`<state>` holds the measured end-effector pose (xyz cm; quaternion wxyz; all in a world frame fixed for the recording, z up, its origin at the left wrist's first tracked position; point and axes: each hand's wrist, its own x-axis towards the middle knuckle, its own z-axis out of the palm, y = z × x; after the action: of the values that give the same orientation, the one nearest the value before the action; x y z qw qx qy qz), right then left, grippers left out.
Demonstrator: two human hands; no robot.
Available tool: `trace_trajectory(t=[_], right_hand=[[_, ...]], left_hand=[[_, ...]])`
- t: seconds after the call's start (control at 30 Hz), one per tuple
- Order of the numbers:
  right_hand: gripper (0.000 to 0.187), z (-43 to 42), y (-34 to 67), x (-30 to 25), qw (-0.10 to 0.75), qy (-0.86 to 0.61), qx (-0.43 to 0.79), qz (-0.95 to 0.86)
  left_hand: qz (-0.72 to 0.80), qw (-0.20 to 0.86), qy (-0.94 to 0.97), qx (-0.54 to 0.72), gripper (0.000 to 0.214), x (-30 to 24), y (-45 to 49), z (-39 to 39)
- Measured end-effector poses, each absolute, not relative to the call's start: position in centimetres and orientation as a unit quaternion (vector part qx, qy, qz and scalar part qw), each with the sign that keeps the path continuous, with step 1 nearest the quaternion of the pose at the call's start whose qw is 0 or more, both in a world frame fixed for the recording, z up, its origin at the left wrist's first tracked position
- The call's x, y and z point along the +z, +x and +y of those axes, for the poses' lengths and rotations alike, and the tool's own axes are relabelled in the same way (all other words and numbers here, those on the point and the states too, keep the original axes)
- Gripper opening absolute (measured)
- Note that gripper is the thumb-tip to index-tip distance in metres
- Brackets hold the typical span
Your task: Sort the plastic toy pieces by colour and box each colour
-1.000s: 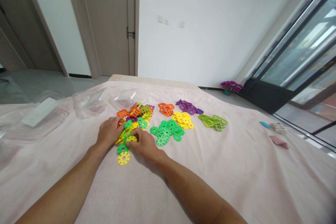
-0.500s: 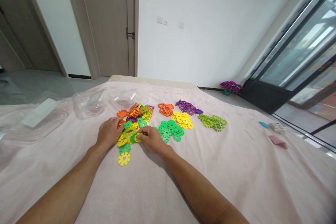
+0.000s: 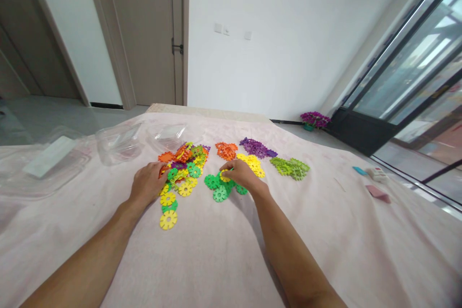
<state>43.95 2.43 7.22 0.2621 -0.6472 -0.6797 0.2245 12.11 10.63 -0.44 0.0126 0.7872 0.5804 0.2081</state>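
A yellow disc (image 3: 225, 176) travels by the right hand (image 3: 241, 174), crossing from the mixed heap (image 3: 185, 154) to a spot over the green pile (image 3: 220, 194) on a cloth-covered desk (image 3: 216, 260). Half a second earlier, that hand is at the heap's near edge; now the two hands are well apart. The right thumb and fingers pinch the disc, just short of the yellow pile (image 3: 257, 166), whose near side the hand partly hides. The left hand (image 3: 147, 184) stays at the heap's left side, its fingertips among the pieces; whether it grips one, the picture cannot tell. The shift leaves the heap one yellow piece lighter, though many colors remain tangled there. Beyond, the orange pile (image 3: 226, 150), purple pile (image 3: 254, 148) and lime-green pile (image 3: 290, 167) sit unchanged, each apart from the heap, while clear plastic containers (image 3: 119, 156) rest at left.
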Motion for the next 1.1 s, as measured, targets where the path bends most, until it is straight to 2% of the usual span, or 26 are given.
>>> trace_trajectory(t=[0.13, 0.37, 0.53, 0.67, 0.87, 0.97, 1.1], right_hand=[[0.022, 2.7, 47.4, 7.5, 0.268, -0.709, 0.133, -0.638], [0.027, 2.3, 49.8, 7.9, 0.221, -0.808, 0.006, -0.546], [0.02, 2.2, 44.7, 8.3, 0.244, -0.722, 0.073, -0.643], [0.018, 1.5, 39.3, 7.4, 0.21, -0.648, 0.098, -0.726], [0.038, 0.4, 34.4, 5.2, 0.156, -0.603, 0.02, -0.782], [0.042, 0.3, 33.3, 4.7, 0.131, -0.605, -0.008, -0.786], [0.037, 0.3, 32.7, 4.5, 0.123, -0.603, -0.011, -0.788]], left_hand=[[0.579, 0.011, 0.788, 0.209, 0.045, -0.4, 12.1, 10.6], [0.582, 0.01, 0.785, 0.213, 0.044, -0.4, 12.1, 10.6], [0.575, 0.01, 0.788, 0.219, 0.043, -0.4, 12.1, 10.6], [0.576, 0.021, 0.777, 0.252, 0.049, -0.2, 12.3, 10.3], [0.48, 0.056, 0.799, 0.358, 0.052, 0.0, 12.7, 9.9], [0.444, 0.056, 0.832, 0.328, 0.054, -0.2, 12.9, 9.9], [0.447, 0.072, 0.844, 0.287, 0.051, -0.5, 13.0, 10.0]])
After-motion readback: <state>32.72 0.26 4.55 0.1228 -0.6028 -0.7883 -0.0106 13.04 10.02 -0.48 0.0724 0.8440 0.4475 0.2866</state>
